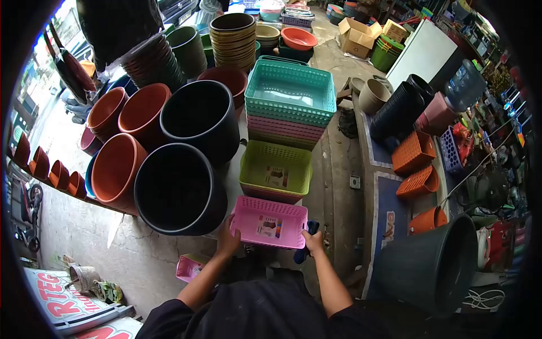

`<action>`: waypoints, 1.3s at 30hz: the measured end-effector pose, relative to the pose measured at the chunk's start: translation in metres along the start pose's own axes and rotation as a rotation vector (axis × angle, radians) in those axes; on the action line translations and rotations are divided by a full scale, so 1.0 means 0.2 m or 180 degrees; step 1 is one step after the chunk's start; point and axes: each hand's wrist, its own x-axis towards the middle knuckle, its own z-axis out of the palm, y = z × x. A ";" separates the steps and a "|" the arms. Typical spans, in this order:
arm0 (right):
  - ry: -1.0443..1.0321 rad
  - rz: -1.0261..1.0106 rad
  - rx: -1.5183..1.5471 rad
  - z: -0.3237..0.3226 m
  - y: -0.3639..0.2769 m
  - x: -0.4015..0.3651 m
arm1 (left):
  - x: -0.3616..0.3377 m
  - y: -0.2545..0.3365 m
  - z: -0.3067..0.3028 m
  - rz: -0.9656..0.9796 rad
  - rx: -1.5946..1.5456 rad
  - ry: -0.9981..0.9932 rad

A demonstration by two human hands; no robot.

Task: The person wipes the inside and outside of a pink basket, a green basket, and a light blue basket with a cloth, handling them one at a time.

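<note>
A pink perforated basket [254,217] with a label inside is held level between both hands. My left hand [228,240] grips its left end, the thumb over the rim. At the right end, my right hand [313,242] holds the rim, with a dark blue cloth-like item [302,254] beside or in the fingers; which of the two cannot be made out. Just beyond the pink basket stands a stack of lime green baskets [276,169], and behind it a taller stack topped by teal baskets [291,87].
Large black pots [180,189] and terracotta pots [116,172] crowd the left. Another pink basket [189,268] lies low at left. On the right are orange baskets [414,152] and a big dark tub [418,265]. A cardboard box [357,38] sits far back.
</note>
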 end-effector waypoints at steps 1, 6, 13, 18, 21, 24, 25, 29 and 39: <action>0.0084 0.0049 0.0035 -0.04 0.02 -0.02 | -0.03 0.04 0.03 0.0000 0.0187 0.0018; 0.0291 -0.0012 0.0077 0.10 -0.05 0.05 | 0.14 -0.06 -0.04 -0.0007 0.0254 0.0096; 0.0482 -0.0045 -0.0999 0.10 -0.10 0.05 | 0.14 -0.21 0.01 0.0053 0.0610 -0.0043; 0.0826 0.0462 -0.0988 0.04 -0.04 0.04 | 0.15 -0.32 0.06 0.0508 0.1359 -0.0452; 0.0311 0.0955 0.0787 -0.10 -0.08 -0.04 | 0.14 -0.29 0.07 0.0247 0.1281 -0.0528; -0.0300 0.0914 0.1662 -0.17 -0.36 -0.21 | 0.13 -0.25 0.09 0.0336 0.1463 -0.0313; -0.0649 0.0954 0.2058 -0.17 -0.42 -0.24 | 0.12 -0.14 0.07 0.0597 0.1896 -0.0148; -0.1223 0.0933 0.2465 -0.13 -0.56 -0.27 | 0.16 0.15 0.11 0.0569 0.0146 -0.1073; -0.2171 0.0405 0.2243 0.03 -0.78 -0.41 | 0.08 0.46 0.19 -0.0882 -0.2927 -0.1518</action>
